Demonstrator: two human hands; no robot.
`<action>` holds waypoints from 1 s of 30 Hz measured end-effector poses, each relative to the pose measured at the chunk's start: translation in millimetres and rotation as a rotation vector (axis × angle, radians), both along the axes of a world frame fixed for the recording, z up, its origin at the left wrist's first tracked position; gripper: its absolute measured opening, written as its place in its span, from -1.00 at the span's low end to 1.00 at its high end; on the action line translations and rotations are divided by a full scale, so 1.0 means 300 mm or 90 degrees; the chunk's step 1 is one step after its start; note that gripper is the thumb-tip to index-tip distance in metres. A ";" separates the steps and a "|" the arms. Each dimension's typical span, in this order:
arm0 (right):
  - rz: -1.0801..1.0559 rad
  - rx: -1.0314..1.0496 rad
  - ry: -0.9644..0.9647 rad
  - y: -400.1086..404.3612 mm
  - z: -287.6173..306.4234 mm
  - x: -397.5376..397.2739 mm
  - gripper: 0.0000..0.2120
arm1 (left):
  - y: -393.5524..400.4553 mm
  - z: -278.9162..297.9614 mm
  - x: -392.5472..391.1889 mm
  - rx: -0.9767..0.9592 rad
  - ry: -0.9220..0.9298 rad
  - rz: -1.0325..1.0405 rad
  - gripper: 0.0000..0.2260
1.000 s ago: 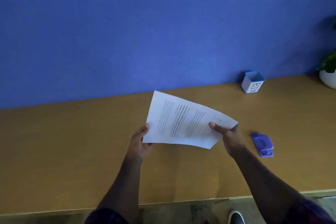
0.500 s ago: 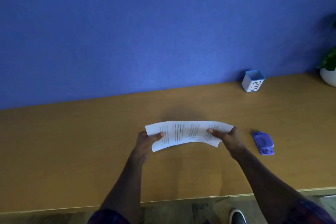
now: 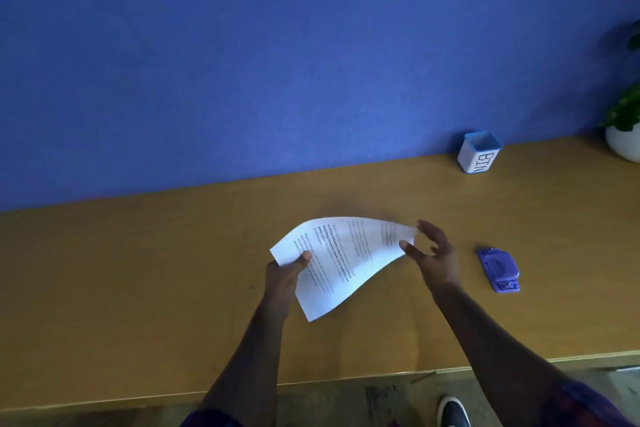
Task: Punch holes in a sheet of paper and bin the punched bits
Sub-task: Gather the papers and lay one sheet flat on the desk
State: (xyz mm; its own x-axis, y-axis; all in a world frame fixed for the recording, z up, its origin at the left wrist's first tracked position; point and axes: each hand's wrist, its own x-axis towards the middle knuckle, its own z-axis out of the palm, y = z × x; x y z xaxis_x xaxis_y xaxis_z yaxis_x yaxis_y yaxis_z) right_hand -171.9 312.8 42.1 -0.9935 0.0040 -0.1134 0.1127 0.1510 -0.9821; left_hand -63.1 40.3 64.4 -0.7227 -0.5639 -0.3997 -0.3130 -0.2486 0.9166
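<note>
One small white container [image 3: 479, 152] with a blue rim, lettered BIN, stands at the far right of the bench [image 3: 138, 270] against the blue wall [image 3: 277, 62]; its inside cannot be seen. Nearer, the left hand [image 3: 282, 276] pinches the left edge of the printed sheet of paper [image 3: 341, 260], thumb on top, holding it curved above the bench. The right hand [image 3: 433, 253] is spread, fingers loose, its fingertips just at the sheet's right corner. Right of that hand, a purple hole punch [image 3: 499, 269] lies apart on the bench.
</note>
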 end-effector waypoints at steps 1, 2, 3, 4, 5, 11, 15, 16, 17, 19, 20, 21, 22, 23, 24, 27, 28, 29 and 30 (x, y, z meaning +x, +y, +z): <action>-0.051 0.015 -0.010 -0.009 -0.004 0.005 -0.38 | 0.005 -0.003 -0.001 0.029 0.014 0.024 -0.78; -0.088 0.032 -0.022 -0.020 -0.002 0.015 -0.32 | 0.011 -0.005 -0.002 0.062 0.029 0.046 -0.70; -0.108 0.046 -0.037 -0.031 -0.004 0.026 -0.30 | 0.017 -0.010 -0.002 0.095 0.041 0.059 -0.62; -0.110 0.041 -0.068 -0.045 0.002 0.038 -0.32 | 0.024 -0.017 -0.002 0.130 0.056 0.067 -0.58; -0.096 0.011 -0.115 -0.062 0.012 0.048 -0.36 | 0.034 -0.023 -0.001 0.161 0.069 0.070 -0.57; 0.099 -0.095 -0.155 -0.139 0.036 0.095 -0.78 | 0.103 -0.076 0.005 0.296 0.182 -0.002 -0.52; 0.119 -0.070 -0.136 -0.146 0.021 0.071 -0.92 | 0.089 -0.096 0.025 0.282 0.049 0.082 -0.51; 0.124 -0.046 -0.136 -0.139 0.012 0.059 -0.92 | 0.071 -0.102 0.029 0.264 -0.011 0.121 -0.58; 0.130 -0.020 -0.139 -0.129 0.000 0.046 -0.92 | 0.051 -0.109 0.031 0.251 -0.054 0.146 -0.65; 0.153 0.031 -0.149 -0.105 -0.019 0.024 -0.92 | 0.012 -0.123 0.035 0.211 -0.113 0.150 -0.73; 0.170 0.061 -0.157 -0.093 -0.033 0.016 -0.91 | 0.003 -0.124 0.041 0.174 -0.142 0.133 -0.73; 0.190 0.093 -0.164 -0.083 -0.047 0.010 -0.90 | -0.001 -0.127 0.049 0.131 -0.170 0.113 -0.72; 0.209 0.123 -0.170 -0.073 -0.060 0.005 -0.88 | -0.002 -0.134 0.058 0.095 -0.188 0.093 -0.74; 0.224 0.148 -0.175 -0.066 -0.073 0.003 -0.86 | 0.002 -0.141 0.067 0.071 -0.193 0.070 -0.81; 0.236 0.166 -0.178 -0.061 -0.082 0.003 -0.85 | 0.004 -0.151 0.076 0.046 -0.196 0.040 -0.89; 0.242 0.203 -0.192 -0.055 -0.112 0.011 -0.85 | 0.016 -0.174 0.098 -0.057 -0.212 -0.060 -0.94; 0.238 0.220 -0.192 -0.054 -0.120 0.014 -0.85 | 0.022 -0.179 0.104 -0.087 -0.220 -0.079 -0.93; 0.230 0.241 -0.188 -0.054 -0.129 0.018 -0.83 | 0.029 -0.184 0.106 -0.107 -0.227 -0.092 -0.92; 0.221 0.264 -0.184 -0.053 -0.132 0.024 -0.80 | 0.035 -0.188 0.108 -0.126 -0.237 -0.097 -0.92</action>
